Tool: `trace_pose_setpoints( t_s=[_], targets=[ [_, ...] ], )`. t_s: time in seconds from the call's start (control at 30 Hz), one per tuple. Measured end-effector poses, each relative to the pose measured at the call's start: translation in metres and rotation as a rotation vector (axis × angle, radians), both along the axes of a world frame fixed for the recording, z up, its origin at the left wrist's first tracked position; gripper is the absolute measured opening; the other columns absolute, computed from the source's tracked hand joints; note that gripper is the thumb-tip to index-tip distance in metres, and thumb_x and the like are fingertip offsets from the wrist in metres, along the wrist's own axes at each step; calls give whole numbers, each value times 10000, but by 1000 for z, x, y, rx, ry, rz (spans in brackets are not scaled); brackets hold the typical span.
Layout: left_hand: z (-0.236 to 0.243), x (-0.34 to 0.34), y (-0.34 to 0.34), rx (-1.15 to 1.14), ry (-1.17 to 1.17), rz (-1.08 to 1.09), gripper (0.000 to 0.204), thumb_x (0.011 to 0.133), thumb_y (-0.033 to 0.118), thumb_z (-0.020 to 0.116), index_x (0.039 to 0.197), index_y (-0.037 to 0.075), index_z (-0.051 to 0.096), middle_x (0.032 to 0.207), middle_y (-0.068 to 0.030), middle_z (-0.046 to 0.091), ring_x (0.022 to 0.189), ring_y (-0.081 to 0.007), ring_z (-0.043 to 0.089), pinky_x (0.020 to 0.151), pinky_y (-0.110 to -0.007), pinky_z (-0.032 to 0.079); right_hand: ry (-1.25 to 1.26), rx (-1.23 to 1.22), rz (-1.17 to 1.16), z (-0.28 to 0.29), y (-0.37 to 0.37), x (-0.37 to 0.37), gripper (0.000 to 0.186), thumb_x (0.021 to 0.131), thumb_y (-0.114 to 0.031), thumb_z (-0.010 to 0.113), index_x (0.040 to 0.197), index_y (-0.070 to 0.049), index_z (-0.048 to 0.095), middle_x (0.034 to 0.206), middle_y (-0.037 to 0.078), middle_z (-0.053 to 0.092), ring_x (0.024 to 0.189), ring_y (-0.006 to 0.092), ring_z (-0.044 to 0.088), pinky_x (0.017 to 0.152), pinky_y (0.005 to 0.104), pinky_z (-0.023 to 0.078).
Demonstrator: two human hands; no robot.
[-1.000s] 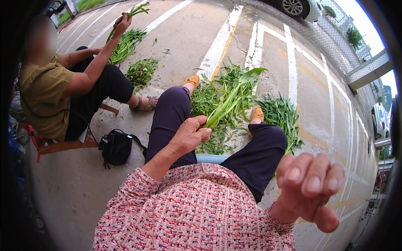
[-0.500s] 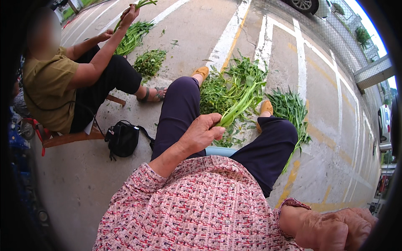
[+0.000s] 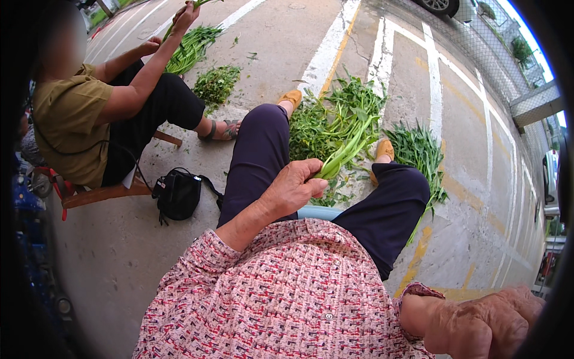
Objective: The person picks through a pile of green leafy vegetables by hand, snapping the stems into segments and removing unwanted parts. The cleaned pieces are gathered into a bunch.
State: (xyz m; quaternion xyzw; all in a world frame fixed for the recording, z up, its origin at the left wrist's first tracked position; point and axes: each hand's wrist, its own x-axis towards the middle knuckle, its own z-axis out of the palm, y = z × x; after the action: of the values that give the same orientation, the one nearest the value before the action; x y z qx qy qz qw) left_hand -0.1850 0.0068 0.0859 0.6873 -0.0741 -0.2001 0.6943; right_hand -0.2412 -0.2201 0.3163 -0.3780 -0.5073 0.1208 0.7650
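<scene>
My left hand [image 3: 291,190] is in front of my lap, its thumb and fingers closed on a bunch of long green leafy stems [image 3: 350,151] that look like water spinach. The stems point away from me, over a loose heap of leafy greens [image 3: 315,128] on the ground between my feet. At the lower right, my right hand [image 3: 490,323] is held out to the side, knuckles up and fingers curled under. Whatever it may hold is hidden. A second pile of greens [image 3: 415,149] lies beyond my right foot.
To the left a co-worker [image 3: 75,125] sits on a low wooden seat [image 3: 107,194], holding stems up. Near that person lie a bundle of stems [image 3: 194,48] and a small heap of trimmings [image 3: 216,84]. A black bag [image 3: 178,194] rests on the concrete by my left leg.
The view has shifted slightly. My left hand still grips the stems in nearly the same place, and my right hand stays out to the side with its fingers curled.
</scene>
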Motion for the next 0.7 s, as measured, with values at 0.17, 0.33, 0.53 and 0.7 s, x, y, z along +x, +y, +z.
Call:
trace_pose_setpoints(
  t_s=[0.17, 0.33, 0.53, 0.7],
  targets=[
    [4, -1, 0, 5, -3, 11, 65, 867, 54, 555, 838, -1, 535, 702, 16, 516, 657, -45, 486, 616, -212, 421, -17, -15, 3, -6, 3, 3, 354, 715, -172, 697, 1036, -53, 606, 1088, 88, 614, 1078, 276, 531, 883, 410, 394],
    [4, -1, 0, 37, -9, 8, 68, 867, 56, 555, 836, 0, 532, 697, 16, 513, 656, -45, 485, 615, -214, 425, -27, -39, -5, -11, 3, 9, 370, 702, -153, 699, 1046, -50, 610, 1094, 92, 613, 1096, 289, 525, 900, 417, 387],
    [1, -2, 0, 56, -60, 48, 138, 825, 110, 569, 818, -24, 538, 649, -60, 571, 617, -102, 554, 591, -281, 451, -40, -63, -33, -22, 1, 16, 392, 686, -129, 703, 1059, -47, 614, 1102, 98, 613, 1117, 304, 518, 922, 426, 378],
    [15, 0, 2, 184, -65, -61, 116, 845, 73, 573, 916, -18, 575, 698, -1, 532, 664, -55, 500, 617, -233, 431, -103, -198, -459, -57, -14, 35, 411, 673, -110, 705, 1069, -45, 617, 1108, 102, 613, 1134, 316, 512, 939, 433, 371]
  ],
)
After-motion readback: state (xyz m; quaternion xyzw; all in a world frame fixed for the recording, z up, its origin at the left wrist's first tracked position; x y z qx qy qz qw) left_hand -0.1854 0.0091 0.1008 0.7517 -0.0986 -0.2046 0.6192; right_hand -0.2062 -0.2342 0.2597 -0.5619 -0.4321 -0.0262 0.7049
